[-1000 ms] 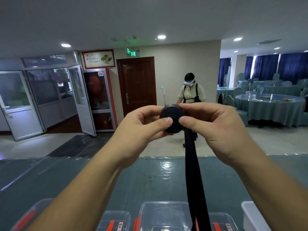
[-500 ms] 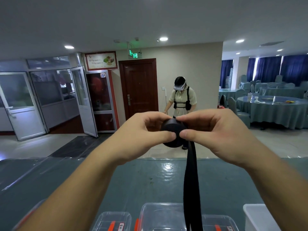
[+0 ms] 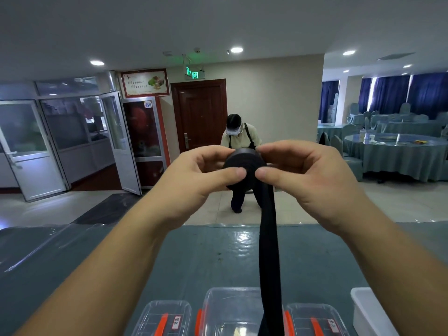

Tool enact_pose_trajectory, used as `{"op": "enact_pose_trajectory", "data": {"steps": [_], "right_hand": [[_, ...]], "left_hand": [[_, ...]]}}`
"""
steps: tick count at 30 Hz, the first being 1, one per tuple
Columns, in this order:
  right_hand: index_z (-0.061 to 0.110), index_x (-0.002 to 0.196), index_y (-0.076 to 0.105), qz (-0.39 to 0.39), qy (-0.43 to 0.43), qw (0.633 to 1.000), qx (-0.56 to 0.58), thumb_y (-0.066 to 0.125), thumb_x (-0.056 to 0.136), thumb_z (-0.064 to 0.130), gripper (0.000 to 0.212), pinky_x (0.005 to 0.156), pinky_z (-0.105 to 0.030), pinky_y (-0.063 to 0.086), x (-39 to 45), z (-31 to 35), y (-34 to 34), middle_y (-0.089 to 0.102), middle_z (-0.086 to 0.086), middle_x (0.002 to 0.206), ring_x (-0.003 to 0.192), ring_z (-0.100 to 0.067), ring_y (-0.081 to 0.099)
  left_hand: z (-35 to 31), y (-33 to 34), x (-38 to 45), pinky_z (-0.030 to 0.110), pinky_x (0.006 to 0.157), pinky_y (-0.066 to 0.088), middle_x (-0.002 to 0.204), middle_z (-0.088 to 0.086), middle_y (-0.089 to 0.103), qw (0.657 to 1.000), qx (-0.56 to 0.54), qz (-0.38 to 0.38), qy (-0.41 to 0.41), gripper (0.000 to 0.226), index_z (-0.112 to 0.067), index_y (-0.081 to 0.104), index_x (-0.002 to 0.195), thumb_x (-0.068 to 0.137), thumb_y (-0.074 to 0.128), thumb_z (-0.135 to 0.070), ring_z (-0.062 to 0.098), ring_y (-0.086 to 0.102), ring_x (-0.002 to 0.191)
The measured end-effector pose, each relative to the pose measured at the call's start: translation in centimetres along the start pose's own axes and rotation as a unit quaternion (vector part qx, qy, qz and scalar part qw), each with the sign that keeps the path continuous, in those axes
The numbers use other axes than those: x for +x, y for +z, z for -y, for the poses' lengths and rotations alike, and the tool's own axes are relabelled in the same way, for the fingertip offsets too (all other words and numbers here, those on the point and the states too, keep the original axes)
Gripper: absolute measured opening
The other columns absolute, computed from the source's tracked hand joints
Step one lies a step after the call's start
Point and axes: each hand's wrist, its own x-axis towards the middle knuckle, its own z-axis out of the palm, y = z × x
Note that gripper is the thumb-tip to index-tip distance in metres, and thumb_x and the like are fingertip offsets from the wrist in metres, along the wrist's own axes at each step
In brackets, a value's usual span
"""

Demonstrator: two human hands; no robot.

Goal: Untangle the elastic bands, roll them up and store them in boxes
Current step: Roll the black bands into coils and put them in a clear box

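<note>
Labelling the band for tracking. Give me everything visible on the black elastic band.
The black elastic band is a flat, matte strip that looks like woven fabric. Its upper end is wound into a tight round roll held up in the air above the table, gripped from both sides by the left hand and the right hand, thumbs pressing its near face. A loose tail hangs from the roll's right side, running down in front of the clear boxes and out of view at the bottom.
</note>
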Motion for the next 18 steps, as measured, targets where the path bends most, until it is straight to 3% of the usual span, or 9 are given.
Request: {"op": "enact_pose_trajectory", "data": {"steps": [3, 7, 12, 14, 18], "right_hand": [[0.017, 0.111, 0.078, -0.028, 0.01, 0.998, 0.052, 0.078, 0.076, 0.021, 0.035, 0.082, -0.029, 0.061, 0.1, -0.2, 0.2, 0.082, 0.0, 0.102, 0.097, -0.019, 0.078], [0.024, 0.107, 0.079, 0.013, 0.009, 0.999, -0.033, 0.079, 0.085, 0.008, 0.027, 0.088, -0.031, 0.061, 0.2, 0.4, -0.2, 0.082, 0.006, 0.099, 0.095, -0.013, 0.079], [0.014, 0.111, 0.077, -0.032, -0.023, 0.998, 0.056, 0.077, 0.079, 0.015, 0.032, 0.078, -0.027, 0.063, 0.2, 0.7, 0.5, 0.082, -0.002, 0.102, 0.095, -0.018, 0.079], [0.011, 0.112, 0.076, -0.035, -0.018, 0.996, 0.081, 0.075, 0.08, 0.009, 0.032, 0.075, -0.025, 0.062, 0.1, 0.6, 0.6, 0.082, -0.003, 0.102, 0.094, -0.019, 0.079], [0.015, 0.11, 0.077, 0.01, 0.0, 0.999, 0.038, 0.076, 0.082, 0.001, 0.031, 0.081, -0.023, 0.061, 0.0, 0.9, 0.2, 0.082, 0.001, 0.101, 0.095, -0.016, 0.079]], "left_hand": [[0.9, 0.7, -0.1, 0.038, 0.093, 0.061, 0.105, 0.013, 0.078, 0.997, -0.075, -0.018, -0.01, 0.035, -0.008, 0.07, 0.114, 0.081, 0.082, -0.012, 0.029, 0.077, 0.102], [0.7, -0.2, 0.0, 0.051, 0.106, 0.054, 0.112, 0.008, 0.078, 0.998, 0.069, 0.008, 0.007, 0.033, -0.021, 0.075, 0.117, 0.084, 0.079, -0.018, 0.028, 0.074, 0.11], [0.1, 0.5, -0.2, 0.045, 0.096, 0.06, 0.112, 0.015, 0.077, 0.997, -0.069, -0.025, 0.03, 0.032, -0.014, 0.076, 0.113, 0.082, 0.082, -0.012, 0.033, 0.075, 0.108], [0.6, 0.9, -0.2, 0.045, 0.095, 0.061, 0.112, 0.015, 0.077, 0.994, -0.104, -0.032, 0.02, 0.035, -0.009, 0.072, 0.117, 0.083, 0.081, -0.011, 0.033, 0.075, 0.109], [0.2, 0.3, -0.2, 0.038, 0.093, 0.061, 0.114, 0.015, 0.076, 1.0, -0.009, 0.008, 0.02, 0.033, -0.017, 0.074, 0.119, 0.086, 0.079, -0.015, 0.029, 0.075, 0.108]]}}
